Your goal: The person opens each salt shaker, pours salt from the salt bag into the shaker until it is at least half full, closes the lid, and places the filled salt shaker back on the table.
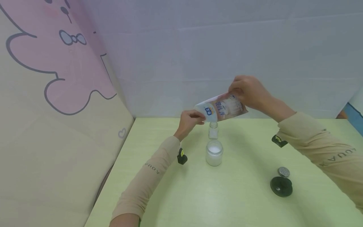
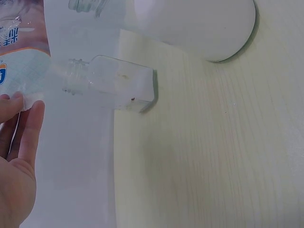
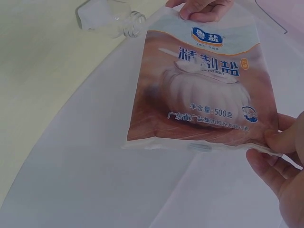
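Observation:
A printed salt bag (image 1: 222, 108), labelled 500 g in the right wrist view, is tilted in the air with its left end lower. My left hand (image 1: 190, 122) pinches that low end between thumb and fingers. At the raised end, my right hand (image 1: 249, 91) grips a corner of the bag. Directly under the low end stands a small square glass bottle (image 1: 213, 131), uncapped, with white contents inside. The bag's low edge is right at the bottle's mouth. Nearer to me stands a wide glass jar (image 1: 214, 154), open-topped and holding white contents.
On the right lie a perforated metal cap (image 1: 283, 171) and a round black lid (image 1: 281, 186). One small black-and-yellow object (image 1: 182, 156) sits by my left forearm, another (image 1: 279, 141) by my right sleeve. A white sheet (image 1: 175, 63) hangs behind the table (image 1: 198, 195).

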Motion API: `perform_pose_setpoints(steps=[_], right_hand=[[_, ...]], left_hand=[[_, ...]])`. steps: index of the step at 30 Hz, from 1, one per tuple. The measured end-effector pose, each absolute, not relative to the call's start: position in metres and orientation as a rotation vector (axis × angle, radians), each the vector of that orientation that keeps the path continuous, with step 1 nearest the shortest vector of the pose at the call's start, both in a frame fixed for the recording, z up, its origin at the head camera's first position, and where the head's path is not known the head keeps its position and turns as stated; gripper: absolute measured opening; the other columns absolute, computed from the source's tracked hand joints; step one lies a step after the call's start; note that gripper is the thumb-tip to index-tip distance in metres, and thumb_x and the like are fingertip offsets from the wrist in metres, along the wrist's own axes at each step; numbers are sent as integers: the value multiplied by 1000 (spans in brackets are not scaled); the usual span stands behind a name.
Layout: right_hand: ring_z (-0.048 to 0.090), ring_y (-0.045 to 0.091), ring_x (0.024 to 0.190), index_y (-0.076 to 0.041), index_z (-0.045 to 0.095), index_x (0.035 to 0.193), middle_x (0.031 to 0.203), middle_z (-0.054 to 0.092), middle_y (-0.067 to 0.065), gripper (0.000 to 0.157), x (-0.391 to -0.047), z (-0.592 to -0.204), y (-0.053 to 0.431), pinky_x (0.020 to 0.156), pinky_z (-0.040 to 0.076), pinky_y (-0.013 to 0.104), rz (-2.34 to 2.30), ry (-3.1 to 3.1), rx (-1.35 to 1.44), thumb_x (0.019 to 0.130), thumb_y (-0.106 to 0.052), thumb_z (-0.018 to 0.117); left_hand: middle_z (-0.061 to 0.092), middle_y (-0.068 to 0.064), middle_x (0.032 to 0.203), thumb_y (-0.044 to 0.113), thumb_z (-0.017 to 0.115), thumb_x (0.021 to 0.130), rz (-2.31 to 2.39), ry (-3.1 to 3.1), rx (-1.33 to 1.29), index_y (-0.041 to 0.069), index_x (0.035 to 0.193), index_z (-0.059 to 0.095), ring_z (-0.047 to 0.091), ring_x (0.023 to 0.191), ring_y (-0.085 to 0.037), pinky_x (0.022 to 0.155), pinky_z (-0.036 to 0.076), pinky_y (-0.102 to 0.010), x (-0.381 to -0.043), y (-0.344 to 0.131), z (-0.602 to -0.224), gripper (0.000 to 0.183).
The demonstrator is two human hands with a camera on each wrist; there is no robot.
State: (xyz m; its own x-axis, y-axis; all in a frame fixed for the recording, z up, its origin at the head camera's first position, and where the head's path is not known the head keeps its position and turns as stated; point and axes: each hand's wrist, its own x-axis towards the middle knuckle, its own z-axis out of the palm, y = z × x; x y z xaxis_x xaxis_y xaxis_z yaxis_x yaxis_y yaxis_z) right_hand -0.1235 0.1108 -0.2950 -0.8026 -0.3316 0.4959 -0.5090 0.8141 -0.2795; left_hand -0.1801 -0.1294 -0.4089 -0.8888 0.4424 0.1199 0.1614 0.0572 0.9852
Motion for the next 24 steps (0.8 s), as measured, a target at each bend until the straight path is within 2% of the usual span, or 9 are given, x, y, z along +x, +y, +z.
perform_pose_setpoints(steps=[24], right_hand=[[54,26,75,2,72,84,81,61,12,11,-124,-297,110,62,50,38,588,-2559,636,83,9,63]], left_hand=[[66,-22,102,-10,64,83,1930,2095,614,-15,94,64,68,87,-27,78,57,-36,-181,-131,-411,13]])
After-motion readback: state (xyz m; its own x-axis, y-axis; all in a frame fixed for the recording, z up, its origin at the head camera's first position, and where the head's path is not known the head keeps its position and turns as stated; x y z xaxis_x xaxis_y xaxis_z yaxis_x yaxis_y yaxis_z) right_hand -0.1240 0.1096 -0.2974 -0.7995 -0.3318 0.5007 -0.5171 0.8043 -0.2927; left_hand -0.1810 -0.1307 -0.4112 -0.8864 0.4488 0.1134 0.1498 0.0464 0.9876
